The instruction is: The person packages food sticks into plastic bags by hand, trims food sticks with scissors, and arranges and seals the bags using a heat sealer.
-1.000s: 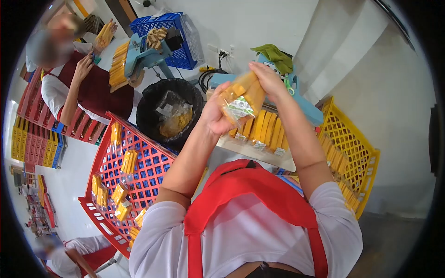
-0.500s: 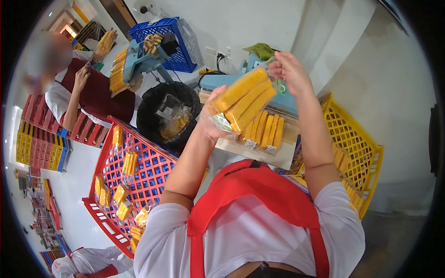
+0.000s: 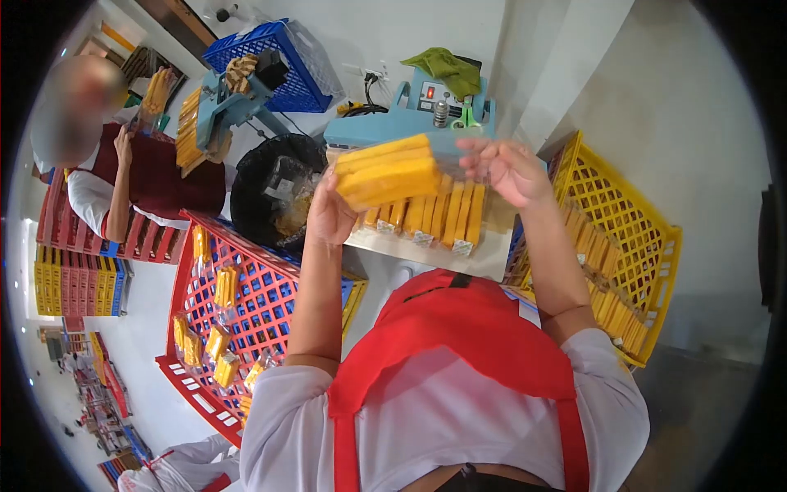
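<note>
My left hand (image 3: 328, 209) is closed around the lower left end of a clear bag of yellow sticks (image 3: 389, 168), tilted slightly up to the right. At the bag's other end, the curled fingers of my right hand (image 3: 512, 170) meet the loose clear film; the fingertips are slightly blurred. Below the bag, several more bagged packs of yellow sticks (image 3: 447, 217) stand in a row on a pale board (image 3: 434, 256). Right behind my hands is a blue-grey bag sealer (image 3: 369, 129) with a red switch, green-handled scissors (image 3: 466, 119) and a green cloth (image 3: 447, 70) on it.
A red crate (image 3: 184, 287) with several bagged packs is at left, beside a black-lined bin (image 3: 254, 176). At right stands a yellow crate (image 3: 615, 197) of yellow sticks. A co-worker (image 3: 156, 176) handles packs beside another sealer (image 3: 234, 102). A blue crate (image 3: 303, 86) is behind.
The bag has moved left and turned nearer to level. My right hand has come down level with it, uncovering the sealer's switch and scissors. The view has shifted slightly.
</note>
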Available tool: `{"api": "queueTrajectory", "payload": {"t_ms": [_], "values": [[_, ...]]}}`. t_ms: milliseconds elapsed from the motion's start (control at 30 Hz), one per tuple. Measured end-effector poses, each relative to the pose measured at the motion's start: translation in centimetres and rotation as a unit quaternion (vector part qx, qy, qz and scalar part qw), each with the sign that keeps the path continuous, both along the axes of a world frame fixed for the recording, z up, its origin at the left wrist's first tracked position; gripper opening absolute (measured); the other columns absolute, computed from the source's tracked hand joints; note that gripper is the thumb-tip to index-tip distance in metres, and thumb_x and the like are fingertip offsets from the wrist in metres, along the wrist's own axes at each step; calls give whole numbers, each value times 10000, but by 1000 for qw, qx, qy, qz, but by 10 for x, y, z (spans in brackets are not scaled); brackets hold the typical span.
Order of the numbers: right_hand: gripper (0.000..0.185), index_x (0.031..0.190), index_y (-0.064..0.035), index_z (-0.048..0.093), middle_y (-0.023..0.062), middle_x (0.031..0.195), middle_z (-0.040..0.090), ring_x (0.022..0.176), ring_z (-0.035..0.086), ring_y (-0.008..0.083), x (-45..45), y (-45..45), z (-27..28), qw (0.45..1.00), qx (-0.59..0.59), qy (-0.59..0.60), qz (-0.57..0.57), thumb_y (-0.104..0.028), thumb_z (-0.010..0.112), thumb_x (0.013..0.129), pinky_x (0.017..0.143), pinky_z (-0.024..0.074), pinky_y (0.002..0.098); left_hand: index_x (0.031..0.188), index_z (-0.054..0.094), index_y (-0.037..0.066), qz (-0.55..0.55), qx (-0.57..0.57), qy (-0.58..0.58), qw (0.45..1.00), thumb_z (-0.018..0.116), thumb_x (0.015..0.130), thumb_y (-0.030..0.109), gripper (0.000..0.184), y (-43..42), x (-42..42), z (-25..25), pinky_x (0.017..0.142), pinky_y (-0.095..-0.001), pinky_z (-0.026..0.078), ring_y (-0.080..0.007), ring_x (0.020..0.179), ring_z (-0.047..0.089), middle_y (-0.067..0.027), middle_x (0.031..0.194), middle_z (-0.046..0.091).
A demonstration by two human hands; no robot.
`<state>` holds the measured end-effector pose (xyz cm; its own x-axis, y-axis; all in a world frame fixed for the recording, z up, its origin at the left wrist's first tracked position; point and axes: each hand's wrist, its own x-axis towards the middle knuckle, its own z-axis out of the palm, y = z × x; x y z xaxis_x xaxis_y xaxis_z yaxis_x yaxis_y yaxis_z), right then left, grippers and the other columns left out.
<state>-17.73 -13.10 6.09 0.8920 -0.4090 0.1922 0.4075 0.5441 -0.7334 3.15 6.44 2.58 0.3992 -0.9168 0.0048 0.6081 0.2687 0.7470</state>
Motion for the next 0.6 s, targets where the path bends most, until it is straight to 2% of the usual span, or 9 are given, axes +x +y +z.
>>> {"api": "queueTrajectory", "payload": {"t_ms": [33,67,133,167,233,300,433,533,600], "values": [[181,935,5,572,130,961,582,798,568,188,1,3,0,995,89,-1,34,-64,580,768,693,466,306,1241,336,49,27,-43,21,999,535,747,235,564,-2,2,1,920,-384,364,-249,1135,406,-113,1229,407],[181,935,5,572,130,961,582,798,568,188,3,2,-5,995,92,0,29,-64,580,768,693,466,306,1241,336,49,23,-39,23,999,535,747,235,564,-2,7,0,920,-384,364,-249,1135,406,-113,1229,407],[241,980,22,560,111,953,585,782,570,164,7,1,-19,989,32,124,77,-94,589,771,689,468,293,1247,333,39,-12,-81,-95,992,545,717,207,595,0,21,-2,980,-373,276,-236,1169,362,-114,1249,387],[241,980,22,560,111,953,585,782,570,164,9,5,-26,988,38,129,73,-94,589,771,689,468,293,1270,307,28,-19,-58,-137,989,542,705,210,639,0,27,-3,994,-360,245,-241,1200,316,-124,1283,342],[222,958,5,566,94,903,587,765,570,151,19,21,-33,957,-94,268,58,-119,591,776,657,465,260,1286,282,28,-47,-27,-149,987,542,710,228,663,-5,36,-7,1004,-353,210,-242,1217,286,-126,1306,309],[205,930,2,571,70,854,582,724,552,126,29,31,-38,950,-96,292,53,-130,596,775,625,451,244,1332,184,41,-103,35,-212,971,508,765,333,716,-10,45,-13,1028,-335,104,-242,1276,156,-130,1376,179],[134,829,-21,579,12,715,552,604,487,73,38,30,-51,934,-132,330,42,-141,600,772,542,404,214,1352,94,62,-113,103,-277,949,401,827,469,732,-15,57,-35,1028,-317,44,-227,1298,32,-126,1404,80],[119,778,-30,572,-13,638,512,545,445,59,39,30,-58,931,-56,359,10,-141,612,759,500,373,207,1353,92,61,-124,99,-201,967,446,813,433,745,-15,55,-31,1024,-308,47,-228,1294,51,-133,1396,113],[119,769,-33,570,-15,630,507,527,432,55,42,30,-57,925,-73,374,0,-143,612,757,487,363,202,1353,96,61,-141,87,-224,960,494,795,377,755,-15,61,-30,1022,-306,60,-231,1289,78,-132,1386,140]]}}
